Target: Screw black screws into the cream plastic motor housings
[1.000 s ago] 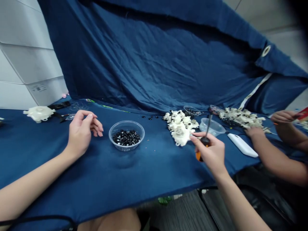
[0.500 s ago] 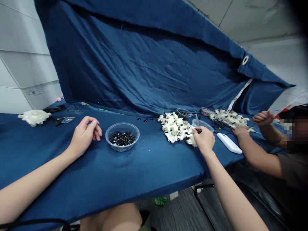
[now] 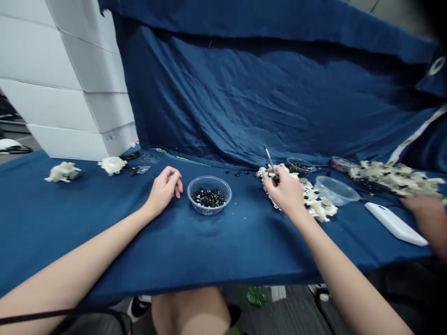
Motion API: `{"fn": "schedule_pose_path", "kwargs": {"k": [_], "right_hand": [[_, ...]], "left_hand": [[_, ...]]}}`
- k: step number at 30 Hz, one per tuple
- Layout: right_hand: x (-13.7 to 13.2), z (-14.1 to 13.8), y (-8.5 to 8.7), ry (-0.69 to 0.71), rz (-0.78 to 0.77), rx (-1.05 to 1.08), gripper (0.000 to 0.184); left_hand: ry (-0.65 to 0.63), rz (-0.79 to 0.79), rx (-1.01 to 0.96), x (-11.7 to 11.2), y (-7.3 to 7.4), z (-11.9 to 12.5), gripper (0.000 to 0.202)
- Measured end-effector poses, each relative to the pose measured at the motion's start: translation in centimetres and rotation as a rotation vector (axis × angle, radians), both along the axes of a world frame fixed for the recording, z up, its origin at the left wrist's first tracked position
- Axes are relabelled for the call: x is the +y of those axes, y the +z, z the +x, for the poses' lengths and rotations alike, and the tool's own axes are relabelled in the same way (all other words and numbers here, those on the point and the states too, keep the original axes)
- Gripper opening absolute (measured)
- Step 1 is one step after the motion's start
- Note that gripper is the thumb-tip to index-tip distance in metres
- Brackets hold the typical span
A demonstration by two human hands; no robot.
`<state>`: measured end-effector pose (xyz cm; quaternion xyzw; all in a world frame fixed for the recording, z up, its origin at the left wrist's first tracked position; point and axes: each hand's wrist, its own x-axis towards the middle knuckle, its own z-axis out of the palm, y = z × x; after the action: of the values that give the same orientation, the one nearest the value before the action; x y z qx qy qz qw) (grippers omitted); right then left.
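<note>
My left hand [image 3: 165, 190] rests on the blue cloth, its fingers loosely curled and nothing visible in them. Just right of it stands a clear round tub [image 3: 209, 211] with many small black parts [image 3: 208, 197] inside. My right hand [image 3: 287, 188] grips a screwdriver [image 3: 268, 157] by its dark handle, its thin metal shaft pointing up. That hand is over a pile of cream plastic housings [image 3: 319, 208], hiding part of it. Whether its fingers also touch a housing, I cannot tell.
A clear tub [image 3: 337, 193] and a white device [image 3: 394, 223] lie to the right, near a co-worker's blurred hand [image 3: 424, 209] and more cream parts [image 3: 398, 177]. Two cream housings [image 3: 112, 164] lie at left by white boxes [image 3: 87, 111]. Loose black pieces [image 3: 237, 174] dot the cloth.
The view has swung right to left, showing more of the boxes. My right hand has moved left over the housing pile with the screwdriver. My left hand stays beside the tub.
</note>
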<state>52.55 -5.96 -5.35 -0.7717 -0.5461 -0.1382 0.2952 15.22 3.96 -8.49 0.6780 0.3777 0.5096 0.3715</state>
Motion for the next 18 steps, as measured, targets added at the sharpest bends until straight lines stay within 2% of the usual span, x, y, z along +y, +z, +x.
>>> {"fn": "schedule_pose_path", "kwargs": {"k": [2, 4, 7, 11, 14, 16, 18], "right_hand": [[3.1, -2.9, -0.5, 0.044, -0.011, 0.022, 0.046], [5.5, -4.8, -1.3, 0.068, -0.004, 0.045, 0.045], [7.4, -5.6, -3.1, 0.136, 0.026, 0.069, 0.041], [7.8, -4.5, -5.4, 0.198, 0.088, 0.113, 0.043], [8.2, -3.6, -6.3, 0.191, 0.123, 0.168, 0.045], [8.7, -3.2, -6.6, 0.157, 0.142, 0.216, 0.045], [9.2, -2.8, -6.8, 0.117, 0.161, 0.259, 0.044]], "left_hand": [[0.042, 0.008, 0.022, 0.1, -0.1, -0.2, 0.029], [0.147, 0.029, 0.038, 0.7, -0.1, -0.7, 0.029], [0.416, 0.056, 0.081, 2.7, 0.0, -2.4, 0.023], [0.824, 0.002, 0.209, 5.7, 1.2, -6.5, 0.016], [1.048, -0.073, 0.334, 7.0, 2.4, -9.4, 0.048], [1.093, -0.119, 0.407, 7.6, 2.8, -10.7, 0.071], [1.069, -0.161, 0.466, 7.9, 2.7, -11.7, 0.079]]}}
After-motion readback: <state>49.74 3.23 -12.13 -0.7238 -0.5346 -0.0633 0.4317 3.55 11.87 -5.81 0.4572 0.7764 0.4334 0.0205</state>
